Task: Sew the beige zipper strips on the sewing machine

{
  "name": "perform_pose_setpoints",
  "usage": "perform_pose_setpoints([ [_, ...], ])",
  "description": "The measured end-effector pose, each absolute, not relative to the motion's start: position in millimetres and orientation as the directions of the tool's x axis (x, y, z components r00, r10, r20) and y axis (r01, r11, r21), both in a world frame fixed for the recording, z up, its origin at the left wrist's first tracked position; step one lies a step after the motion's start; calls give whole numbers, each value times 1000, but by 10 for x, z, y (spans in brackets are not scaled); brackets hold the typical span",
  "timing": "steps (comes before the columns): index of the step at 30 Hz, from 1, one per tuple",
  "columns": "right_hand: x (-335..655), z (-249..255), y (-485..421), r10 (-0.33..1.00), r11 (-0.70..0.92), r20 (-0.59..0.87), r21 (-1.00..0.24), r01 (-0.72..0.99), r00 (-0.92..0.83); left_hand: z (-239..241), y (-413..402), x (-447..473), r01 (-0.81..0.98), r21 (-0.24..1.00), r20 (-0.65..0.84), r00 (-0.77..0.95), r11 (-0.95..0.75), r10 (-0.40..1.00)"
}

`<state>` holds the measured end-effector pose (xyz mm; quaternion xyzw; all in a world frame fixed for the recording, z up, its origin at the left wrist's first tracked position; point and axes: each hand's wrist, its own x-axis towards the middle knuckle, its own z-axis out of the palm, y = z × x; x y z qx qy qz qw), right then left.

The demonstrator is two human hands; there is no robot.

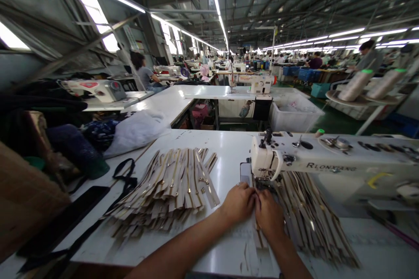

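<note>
Both my hands meet just in front of the needle area of a white sewing machine. Fingers curled, my left hand pinches a beige zipper from the left side. My right hand closes on the same zipper from the right, and its tail hangs toward the table's front edge. The fingertips partly hide the zipper's upper end. Left of my hands lies a fanned pile of beige zippers with gold-coloured teeth and pulls. More zippers lie in a long bundle right of my right hand, partly under the machine arm.
A black strap and a dark flat object lie at the left, near a white plastic bag. Thread cones stand at the right. Beyond the table are another sewing machine and a white bin. People sit farther off.
</note>
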<state>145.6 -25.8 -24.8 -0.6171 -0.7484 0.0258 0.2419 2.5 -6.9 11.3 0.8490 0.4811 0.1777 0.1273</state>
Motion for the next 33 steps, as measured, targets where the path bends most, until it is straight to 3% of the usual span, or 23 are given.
perform_pose_setpoints([
  [3, 1462, -286, -284, 899, 394, 375, -459, 796, -228, 102, -191, 30, 825, 405, 80, 397, -393, 915],
  [5, 1469, -325, -290, 868, 473, 416, -523, 709, -272, 114, -264, -7, 814, 486, 73, 325, -318, 943],
  [8, 1479, -400, -276, 855, 489, 465, -572, 659, -231, 223, -316, -158, 712, 668, 164, 146, -219, 976],
  [11, 1487, -474, -245, 861, 455, 483, -592, 666, -158, 459, -264, -440, 667, 713, 303, -18, -215, 953],
  [14, 1489, -511, -227, 863, 444, 485, -596, 669, -141, 717, -132, -791, 781, 608, 340, -92, -144, 936],
  [19, 1490, -510, -238, 867, 432, 484, -607, 667, -121, 826, 56, -1195, 948, 152, -14, -279, 278, 960],
  [21, 1490, -507, -236, 868, 430, 481, -612, 664, -119, 784, 77, -1248, 935, 62, -58, -347, 350, 936],
  [28, 1443, -341, -294, 870, 438, 466, -586, 682, -159, 860, -67, -1046, 949, 13, 46, -315, 315, 948],
  [31, 1509, -139, -389, 888, 400, 429, -536, 744, -168, 862, -177, -757, 980, 184, 173, -101, 69, 980],
  [33, 1654, 6, -455, 902, 299, 425, -489, 819, -76, 764, -247, -514, 932, 343, 188, 56, -118, 981],
])
